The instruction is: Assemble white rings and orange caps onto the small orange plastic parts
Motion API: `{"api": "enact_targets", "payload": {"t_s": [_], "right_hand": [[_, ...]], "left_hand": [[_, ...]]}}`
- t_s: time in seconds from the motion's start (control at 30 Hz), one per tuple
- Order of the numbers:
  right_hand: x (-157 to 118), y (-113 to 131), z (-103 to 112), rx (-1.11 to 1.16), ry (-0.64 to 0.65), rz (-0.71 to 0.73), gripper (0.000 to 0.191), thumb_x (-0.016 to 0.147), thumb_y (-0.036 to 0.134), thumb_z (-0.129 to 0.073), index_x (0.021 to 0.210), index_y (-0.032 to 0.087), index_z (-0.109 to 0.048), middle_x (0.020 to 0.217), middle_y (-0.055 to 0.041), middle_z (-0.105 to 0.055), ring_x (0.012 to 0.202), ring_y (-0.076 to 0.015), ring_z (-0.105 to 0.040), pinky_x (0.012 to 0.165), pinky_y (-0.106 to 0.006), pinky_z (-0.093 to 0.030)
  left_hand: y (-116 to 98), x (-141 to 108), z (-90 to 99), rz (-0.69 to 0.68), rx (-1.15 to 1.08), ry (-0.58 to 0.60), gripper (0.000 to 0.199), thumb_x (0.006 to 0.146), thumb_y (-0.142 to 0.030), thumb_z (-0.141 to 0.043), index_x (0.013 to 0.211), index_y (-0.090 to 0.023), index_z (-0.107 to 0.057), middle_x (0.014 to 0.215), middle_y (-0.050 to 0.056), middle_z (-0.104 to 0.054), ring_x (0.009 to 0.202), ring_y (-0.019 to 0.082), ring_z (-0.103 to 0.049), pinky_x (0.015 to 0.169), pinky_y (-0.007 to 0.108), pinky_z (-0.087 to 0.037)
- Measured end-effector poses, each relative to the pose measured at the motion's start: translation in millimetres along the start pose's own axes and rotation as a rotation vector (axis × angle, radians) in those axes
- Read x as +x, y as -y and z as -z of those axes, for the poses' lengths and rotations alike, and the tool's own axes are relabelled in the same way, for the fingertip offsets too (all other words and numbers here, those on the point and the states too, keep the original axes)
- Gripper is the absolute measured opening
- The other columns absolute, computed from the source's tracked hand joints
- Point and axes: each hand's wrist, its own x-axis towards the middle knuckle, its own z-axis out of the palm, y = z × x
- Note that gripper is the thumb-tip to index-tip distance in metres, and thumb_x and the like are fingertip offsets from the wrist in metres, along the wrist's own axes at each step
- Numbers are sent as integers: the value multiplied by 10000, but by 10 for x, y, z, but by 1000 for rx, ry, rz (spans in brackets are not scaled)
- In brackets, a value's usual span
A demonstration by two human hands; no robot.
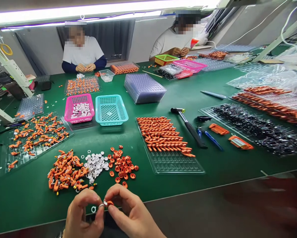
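At the table's front edge my left hand (pixel 85 213) pinches a small white ring (pixel 101 205). Close beside it, my right hand (pixel 128 208) holds an orange cap (pixel 110 203) between thumb and forefinger, with a small white piece (pixel 105 203) at the fingertips where the hands meet. Another white ring (pixel 93 209) lies left of the fingertips, near the left hand. Beyond the hands are a pile of orange stems (pixel 67 170), a heap of white discs (pixel 96 165) and a group of orange caps (pixel 123 163).
A clear tray (pixel 178 165) holds rows of orange parts. Behind are a pink basket (pixel 79 119) with white pieces, a turquoise basket (pixel 112 121) and stacked trays (pixel 144 89). A hammer (pixel 190 129) lies right. Two people (pixel 82 53) (pixel 167 41) sit across the table.
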Motion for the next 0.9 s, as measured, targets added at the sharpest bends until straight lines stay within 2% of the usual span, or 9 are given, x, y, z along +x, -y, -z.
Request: {"api": "enact_targets", "payload": {"t_s": [0.07, 0.2, 0.37, 0.43, 0.53, 0.63, 0.77, 0.9], "right_hand": [[1, -11, -8, -18, 10, 8, 62, 816, 213, -605, 869, 182, -605, 825, -30, -609, 792, -187, -601, 733, -288, -475], [3, -21, -12, -60, -1, 43, 62, 818, 203, -581, 868, 180, -608, 804, -27, -598, 744, -177, -597, 686, -276, -475], [5, -28, 5, -180, -74, 109, 61, 835, 202, -543, 795, 182, -584, 750, -19, -566, 680, -164, -554, 629, -264, -448], [5, -38, 7, -196, -95, 119, 63, 827, 200, -534, 775, 186, -566, 729, -10, -547, 653, -158, -534, 600, -257, -433], [3, -55, 7, -206, -117, 137, 57, 813, 193, -529, 760, 194, -548, 706, 2, -531, 633, -152, -514, 580, -250, -415], [0, -63, 7, -211, -130, 147, 62, 815, 191, -525, 757, 195, -548, 711, -1, -536, 642, -156, -517, 591, -254, -418], [-2, -64, 10, -213, -120, 135, 70, 826, 213, -526, 780, 185, -570, 730, -11, -543, 663, -165, -530, 613, -264, -429], [-19, -86, 36, -213, -101, 110, 76, 824, 235, -534, 787, 182, -574, 744, -14, -538, 674, -169, -534, 613, -266, -427]], "left_hand": [[-18, 17, -28, 4, -17, -25, 345, 758, -3, -572, 1005, -243, -565, 762, -25, -610, 661, 118, -635, 672, 185, -579], [-33, 34, -15, 18, 6, -11, 359, 749, 5, -582, 1003, -249, -582, 802, -30, -631, 700, 108, -646, 718, 165, -567], [-25, 77, 79, 74, 34, 201, 263, 837, -106, -639, 1041, -269, -607, 816, -38, -704, 724, 110, -687, 731, 154, -550], [-21, 104, 108, 111, 38, 239, 233, 868, -198, -643, 1085, -278, -617, 799, -40, -706, 711, 116, -682, 725, 167, -545], [-24, 139, 120, 169, 35, 246, 175, 885, -269, -640, 1059, -284, -653, 778, -36, -692, 706, 121, -668, 703, 174, -536], [-36, 155, 99, 221, -16, 258, 139, 854, -222, -675, 980, -280, -678, 798, -30, -707, 728, 129, -679, 700, 174, -546], [-42, 136, 52, 301, -109, 236, 192, 813, -121, -675, 927, -275, -689, 832, -32, -731, 751, 134, -702, 702, 167, -566], [-41, 100, 29, 332, -125, 219, 177, 800, -110, -677, 898, -256, -693, 804, -31, -732, 723, 135, -700, 685, 168, -568]]}}
